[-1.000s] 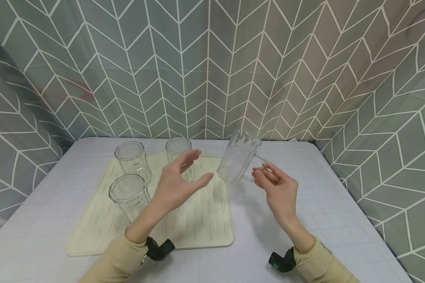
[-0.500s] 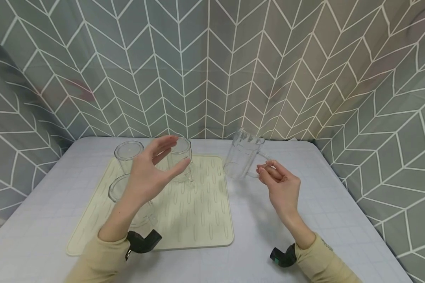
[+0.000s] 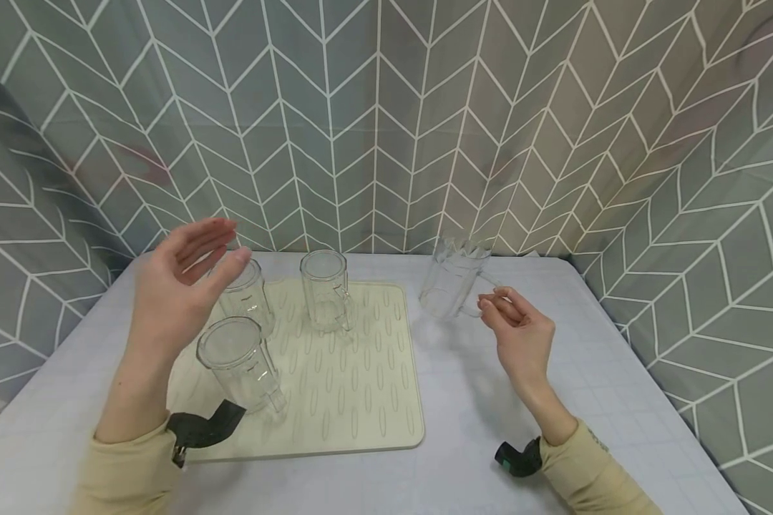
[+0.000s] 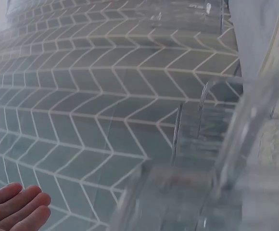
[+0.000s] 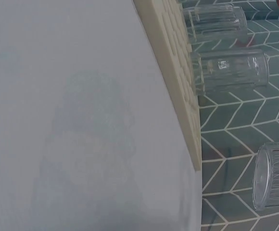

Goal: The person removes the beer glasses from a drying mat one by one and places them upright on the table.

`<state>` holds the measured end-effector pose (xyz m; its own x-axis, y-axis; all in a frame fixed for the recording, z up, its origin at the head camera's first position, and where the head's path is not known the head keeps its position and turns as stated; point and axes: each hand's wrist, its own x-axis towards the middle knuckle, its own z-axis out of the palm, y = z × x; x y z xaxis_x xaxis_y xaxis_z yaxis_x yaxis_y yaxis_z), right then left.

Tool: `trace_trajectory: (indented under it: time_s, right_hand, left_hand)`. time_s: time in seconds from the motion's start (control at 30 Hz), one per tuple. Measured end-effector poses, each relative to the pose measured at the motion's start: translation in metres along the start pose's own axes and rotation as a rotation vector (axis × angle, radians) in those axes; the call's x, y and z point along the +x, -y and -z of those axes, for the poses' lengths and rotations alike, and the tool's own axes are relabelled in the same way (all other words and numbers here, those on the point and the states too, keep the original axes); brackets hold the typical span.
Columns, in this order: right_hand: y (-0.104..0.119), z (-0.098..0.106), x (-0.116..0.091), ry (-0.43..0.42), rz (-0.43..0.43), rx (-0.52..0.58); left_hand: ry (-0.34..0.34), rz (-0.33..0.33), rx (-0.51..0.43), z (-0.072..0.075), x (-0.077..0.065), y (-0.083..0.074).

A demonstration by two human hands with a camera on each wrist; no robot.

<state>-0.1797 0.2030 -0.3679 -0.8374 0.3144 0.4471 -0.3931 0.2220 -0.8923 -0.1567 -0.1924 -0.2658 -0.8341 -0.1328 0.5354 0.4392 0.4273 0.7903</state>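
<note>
My right hand [image 3: 522, 329] pinches the handle of a clear glass mug [image 3: 451, 282], which is tilted in the air to the right of a cream mat. In the right wrist view, part of this mug [image 5: 274, 178] shows at the right edge, apart from the table. My left hand [image 3: 174, 286] is raised over the mat's left side, fingers extended and holding nothing. It partly covers the back-left glass mug [image 3: 248, 304]. Closer to me stands another glass mug [image 3: 238, 361], and a third [image 3: 324, 293] is at the back middle. The left fingers [image 4: 19, 207] appear at a lower corner of the left wrist view.
The cream ridged mat [image 3: 361, 400] lies on a white-covered table [image 3: 457, 458]. A grey curtain [image 3: 373, 143] with white chevron lines hangs behind and at both sides. Each wrist carries a black camera mount [image 3: 206, 425].
My left hand has moved left, away from the back-middle mug, to the mat's left side. The right hand has shifted slightly right with its mug.
</note>
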Motion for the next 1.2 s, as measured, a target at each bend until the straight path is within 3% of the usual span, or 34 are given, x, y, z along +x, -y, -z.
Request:
trace_trajectory:
  time_s: [0.27,0.37,0.67,0.83,1.07,1.2]
  right_hand:
    - [-0.004,0.004,0.006,-0.041,0.006,-0.013]
    - [-0.004,0.005,0.007,-0.054,0.011,-0.023]
    - [-0.006,0.009,0.013,-0.074,0.036,-0.043]
    - [-0.009,0.011,0.015,-0.08,0.062,-0.06]
    - [-0.013,0.014,0.018,-0.094,0.062,-0.07]
    - [-0.015,0.016,0.021,-0.103,0.061,-0.086]
  left_hand:
    - [-0.189,0.124,0.044,0.021,0.013,0.022]
    - [-0.219,0.171,0.045,0.03,0.017,0.03]
    - [-0.3,0.342,-0.08,0.052,0.026,0.053]
    - [-0.288,0.454,-0.014,0.058,0.029,0.07]
    - [-0.191,0.501,0.048,0.062,0.03,0.102]
    - [-0.144,0.515,-0.021,0.065,0.028,0.117]
